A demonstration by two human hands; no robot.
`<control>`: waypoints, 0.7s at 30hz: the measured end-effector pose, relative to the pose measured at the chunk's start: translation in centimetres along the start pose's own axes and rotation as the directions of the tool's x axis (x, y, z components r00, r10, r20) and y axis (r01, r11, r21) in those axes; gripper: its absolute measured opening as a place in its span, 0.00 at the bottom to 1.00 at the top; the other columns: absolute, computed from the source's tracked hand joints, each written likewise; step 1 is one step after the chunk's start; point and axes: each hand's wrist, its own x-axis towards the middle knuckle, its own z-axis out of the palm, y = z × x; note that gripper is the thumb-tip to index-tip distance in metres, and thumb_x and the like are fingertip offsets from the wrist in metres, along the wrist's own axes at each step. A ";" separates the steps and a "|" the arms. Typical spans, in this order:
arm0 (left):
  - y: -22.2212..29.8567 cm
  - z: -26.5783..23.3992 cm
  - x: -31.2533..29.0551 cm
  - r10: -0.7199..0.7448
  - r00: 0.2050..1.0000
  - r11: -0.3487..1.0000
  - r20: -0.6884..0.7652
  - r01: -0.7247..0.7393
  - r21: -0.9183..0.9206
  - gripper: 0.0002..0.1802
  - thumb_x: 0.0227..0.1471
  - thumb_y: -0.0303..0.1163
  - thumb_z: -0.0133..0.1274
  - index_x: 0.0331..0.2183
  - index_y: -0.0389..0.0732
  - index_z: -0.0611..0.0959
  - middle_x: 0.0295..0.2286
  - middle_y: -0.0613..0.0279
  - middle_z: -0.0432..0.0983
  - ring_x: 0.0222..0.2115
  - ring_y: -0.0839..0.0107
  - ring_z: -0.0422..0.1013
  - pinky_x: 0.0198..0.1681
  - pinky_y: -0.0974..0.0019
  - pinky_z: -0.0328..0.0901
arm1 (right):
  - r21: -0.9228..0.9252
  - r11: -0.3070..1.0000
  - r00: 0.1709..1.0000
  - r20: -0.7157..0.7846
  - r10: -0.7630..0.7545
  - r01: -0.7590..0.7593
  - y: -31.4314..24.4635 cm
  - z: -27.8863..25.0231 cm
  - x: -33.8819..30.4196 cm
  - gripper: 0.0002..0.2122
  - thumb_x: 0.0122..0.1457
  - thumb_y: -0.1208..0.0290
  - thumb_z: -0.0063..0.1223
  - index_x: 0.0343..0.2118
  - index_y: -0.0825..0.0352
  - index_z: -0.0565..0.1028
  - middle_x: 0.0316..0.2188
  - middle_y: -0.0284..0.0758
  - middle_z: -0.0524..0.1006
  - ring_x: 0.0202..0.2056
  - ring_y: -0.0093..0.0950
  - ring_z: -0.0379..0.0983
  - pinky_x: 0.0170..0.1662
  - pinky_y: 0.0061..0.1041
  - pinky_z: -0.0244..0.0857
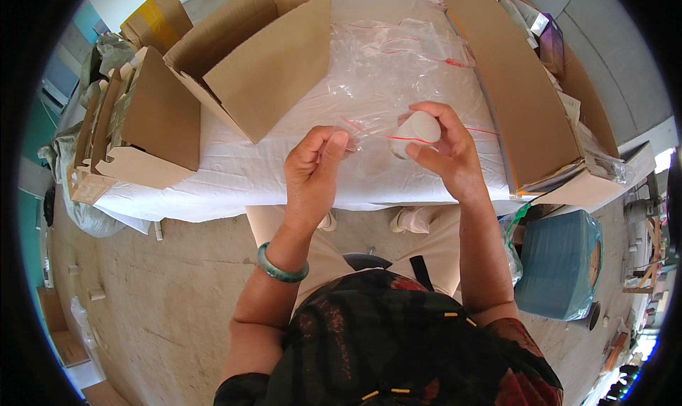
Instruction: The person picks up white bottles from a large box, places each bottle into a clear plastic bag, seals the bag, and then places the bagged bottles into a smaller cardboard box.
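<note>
Over the near part of the white-covered table, my left hand pinches the edge of a clear zip bag with a red seal line. My right hand grips a small round container with a white lid, thumb on the near side and fingers curled round the far side. The container is beside the bag's red strip; whether it is partly inside the bag I cannot tell. More clear zip bags with red strips lie spread out beyond my hands.
An open cardboard box stands at the back left, with another carton beside it. Along the right edge lies a long cardboard box filled with packages. A blue wrapped bundle is on the floor at right. White cloth covers the table.
</note>
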 end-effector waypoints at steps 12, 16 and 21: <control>1.0 0.0 1.0 -0.039 0.997 0.998 -0.059 0.037 -0.042 0.15 0.52 0.25 0.53 0.43 0.38 0.75 0.33 0.64 0.75 0.35 0.73 0.71 0.44 0.68 0.64 | -0.461 0.870 0.977 0.187 -0.099 0.176 -1.2 -0.3 1.7 0.20 0.49 0.74 0.55 0.48 0.63 0.68 0.44 0.37 0.71 0.47 0.31 0.67 0.47 0.25 0.63; 2.1 0.7 1.8 -0.075 0.997 0.995 -0.016 0.076 0.064 0.12 0.48 0.23 0.57 0.39 0.37 0.78 0.29 0.67 0.73 0.34 0.77 0.69 0.41 0.72 0.64 | -0.430 0.887 0.974 0.209 -0.085 0.169 -1.1 0.1 1.8 0.18 0.49 0.71 0.57 0.45 0.63 0.69 0.42 0.36 0.71 0.42 0.31 0.69 0.42 0.25 0.64; 1.6 -0.5 2.6 -0.052 0.998 0.998 -0.023 0.052 0.035 0.03 0.47 0.23 0.58 0.29 0.35 0.81 0.25 0.69 0.73 0.28 0.80 0.67 0.35 0.76 0.62 | -0.531 0.832 0.976 0.208 -0.058 0.162 -2.3 0.5 1.8 0.16 0.50 0.69 0.59 0.41 0.64 0.71 0.38 0.28 0.72 0.38 0.23 0.66 0.36 0.22 0.59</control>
